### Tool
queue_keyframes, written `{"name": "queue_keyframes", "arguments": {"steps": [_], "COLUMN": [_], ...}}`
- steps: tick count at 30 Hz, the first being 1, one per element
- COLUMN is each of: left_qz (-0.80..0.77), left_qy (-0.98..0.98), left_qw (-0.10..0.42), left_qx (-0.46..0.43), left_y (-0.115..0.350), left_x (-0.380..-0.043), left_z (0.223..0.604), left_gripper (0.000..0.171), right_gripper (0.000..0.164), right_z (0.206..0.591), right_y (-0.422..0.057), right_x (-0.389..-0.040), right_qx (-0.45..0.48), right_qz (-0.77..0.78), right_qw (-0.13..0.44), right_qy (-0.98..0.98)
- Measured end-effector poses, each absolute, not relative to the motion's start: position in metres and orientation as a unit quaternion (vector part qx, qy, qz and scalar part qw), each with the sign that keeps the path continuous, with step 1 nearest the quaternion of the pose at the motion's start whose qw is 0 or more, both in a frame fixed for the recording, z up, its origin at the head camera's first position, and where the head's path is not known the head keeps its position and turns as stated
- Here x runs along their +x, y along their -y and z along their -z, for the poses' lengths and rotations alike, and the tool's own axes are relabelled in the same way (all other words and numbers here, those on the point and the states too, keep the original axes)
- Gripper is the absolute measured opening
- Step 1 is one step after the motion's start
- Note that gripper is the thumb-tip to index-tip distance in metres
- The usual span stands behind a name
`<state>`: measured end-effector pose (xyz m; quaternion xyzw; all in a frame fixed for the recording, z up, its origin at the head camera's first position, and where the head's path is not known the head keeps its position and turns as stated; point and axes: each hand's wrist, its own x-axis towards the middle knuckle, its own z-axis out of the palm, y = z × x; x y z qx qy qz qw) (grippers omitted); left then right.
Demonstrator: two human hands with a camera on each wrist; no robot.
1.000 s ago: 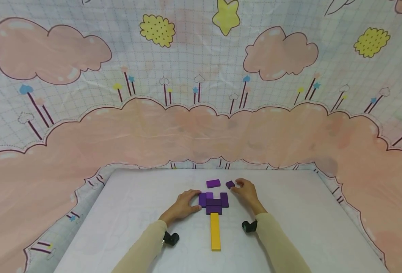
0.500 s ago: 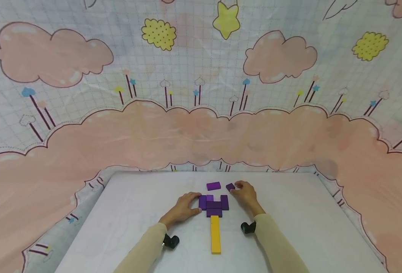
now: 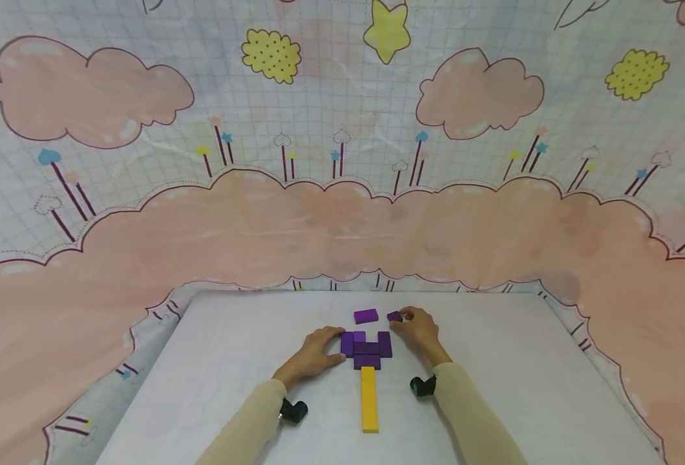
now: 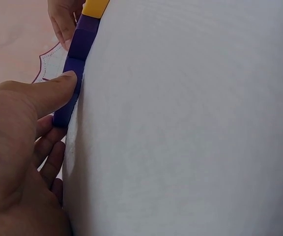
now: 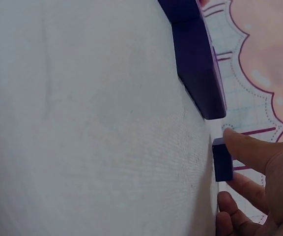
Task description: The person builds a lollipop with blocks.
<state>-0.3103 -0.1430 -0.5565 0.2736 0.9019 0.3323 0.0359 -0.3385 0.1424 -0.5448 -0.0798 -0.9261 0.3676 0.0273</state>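
Note:
In the head view, several purple blocks lie together in a small U-shaped layout on the white table. My left hand [image 3: 310, 354] holds the upright purple block [image 3: 347, 345] on the layout's left side, thumb at its near end and fingers at the far end. The left wrist view shows the thumb against this purple block [image 4: 65, 113]. Beyond the layout's right side, my right hand [image 3: 421, 329] pinches a small purple block [image 3: 394, 316] between thumb and finger. In the right wrist view the small block [image 5: 223, 162] stands apart from the layout, close to the table surface.
A yellow strip [image 3: 369, 400] runs from the purple layout toward the near side. Behind the layout lies a loose purple block [image 3: 366, 316]. A patterned cloth [image 3: 342, 226] hangs behind the white table [image 3: 232, 323].
The small purple block has turned slightly in my right hand's fingers. My left hand stays at its block. The head view has shifted a little.

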Motion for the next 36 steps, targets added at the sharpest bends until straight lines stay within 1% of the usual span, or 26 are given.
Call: {"name": "queue_keyframes", "arguments": {"steps": [13, 26, 36], "left_qz": [-0.320, -0.335, -0.338], "left_qy": [-0.907, -0.900, -0.899], "left_qw": [0.037, 0.038, 0.037], "left_qx": [0.272, 0.276, 0.276], "left_y": [0.144, 0.143, 0.143], "left_x": [-0.313, -0.317, -0.322], "left_z": [0.552, 0.554, 0.557], "left_gripper": [0.059, 0.059, 0.058], "right_gripper": [0.041, 0.039, 0.038], "right_z": [0.545, 0.539, 0.539], "right_y": [-0.140, -0.148, -0.147], "right_x": [-0.341, -0.337, -0.338], "right_qx": [-0.082, -0.090, -0.079], "right_qz": [-0.368, -0.443, -0.454], "right_qw": [0.050, 0.052, 0.059], "right_qy": [0.925, 0.891, 0.886]}}
